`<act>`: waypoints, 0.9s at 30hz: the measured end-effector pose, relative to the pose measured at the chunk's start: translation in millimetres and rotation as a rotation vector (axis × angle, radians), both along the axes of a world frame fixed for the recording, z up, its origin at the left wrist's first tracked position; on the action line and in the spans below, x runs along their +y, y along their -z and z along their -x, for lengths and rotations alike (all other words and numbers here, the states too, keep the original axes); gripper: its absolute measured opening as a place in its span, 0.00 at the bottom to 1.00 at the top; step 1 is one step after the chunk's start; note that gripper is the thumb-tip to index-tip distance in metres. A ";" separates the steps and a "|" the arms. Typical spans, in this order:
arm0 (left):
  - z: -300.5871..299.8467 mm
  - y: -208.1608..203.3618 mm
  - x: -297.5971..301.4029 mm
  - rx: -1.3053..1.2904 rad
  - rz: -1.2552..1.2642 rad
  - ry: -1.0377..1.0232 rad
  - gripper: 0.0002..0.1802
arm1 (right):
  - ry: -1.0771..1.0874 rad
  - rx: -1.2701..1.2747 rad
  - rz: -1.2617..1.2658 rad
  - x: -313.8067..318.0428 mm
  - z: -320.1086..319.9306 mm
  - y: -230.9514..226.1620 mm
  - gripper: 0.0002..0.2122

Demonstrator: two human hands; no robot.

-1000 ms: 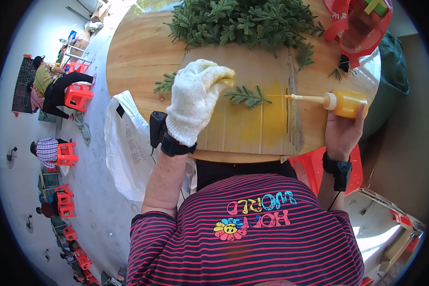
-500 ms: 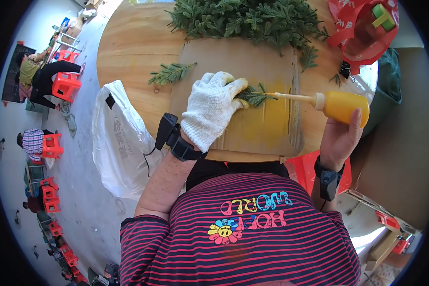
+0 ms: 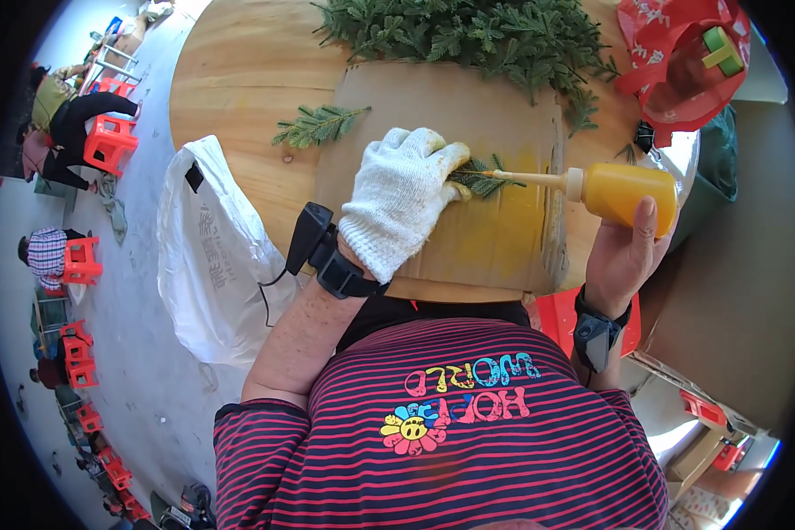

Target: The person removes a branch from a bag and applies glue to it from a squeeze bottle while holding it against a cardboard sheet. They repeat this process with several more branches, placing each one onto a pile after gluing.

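My left hand [image 3: 404, 196], in a white knitted glove with yellow-stained fingertips, is closed on a small green fir sprig [image 3: 484, 179] over a sheet of cardboard [image 3: 450, 106]. Bare, my right hand [image 3: 632, 253] grips a squeeze bottle [image 3: 629, 194] of yellow liquid, held sideways with its long pale nozzle pointing left. The nozzle's tip meets or overlaps the sprig; exact contact I cannot tell. Yellow smears mark the cardboard beneath. Another loose fir sprig [image 3: 318, 125] lies across the cardboard's left edge.
A large heap of green fir sprigs [image 3: 477, 40] covers the far side of the round wooden table [image 3: 230, 88]. At the far right sits a red bag [image 3: 676, 79] holding a green-lidded container. A white plastic bag [image 3: 221, 265] hangs at the left. People and red stools [image 3: 109, 144] are farther left.
The bottle has shifted slightly left, so its nozzle reaches farther over the sprig. My left hand keeps its hold. The whole view has moved a little.
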State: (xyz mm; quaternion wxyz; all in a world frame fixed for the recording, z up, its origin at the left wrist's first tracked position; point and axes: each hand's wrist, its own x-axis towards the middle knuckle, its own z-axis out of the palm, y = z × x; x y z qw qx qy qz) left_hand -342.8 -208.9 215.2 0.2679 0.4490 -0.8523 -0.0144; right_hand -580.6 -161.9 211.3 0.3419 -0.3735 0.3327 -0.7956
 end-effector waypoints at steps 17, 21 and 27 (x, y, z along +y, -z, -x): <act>0.9 -3.3 -0.8 -0.039 -0.046 0.021 0.21 | 0.065 0.038 -0.028 9.8 17.7 0.2 0.14; 1.7 -5.1 -0.6 -0.033 -0.040 0.032 0.20 | 0.068 0.019 -0.025 12.1 24.1 1.9 0.14; 3.9 -7.0 -0.3 -0.039 -0.044 0.038 0.20 | 0.045 -0.050 -0.053 16.6 30.2 3.0 0.17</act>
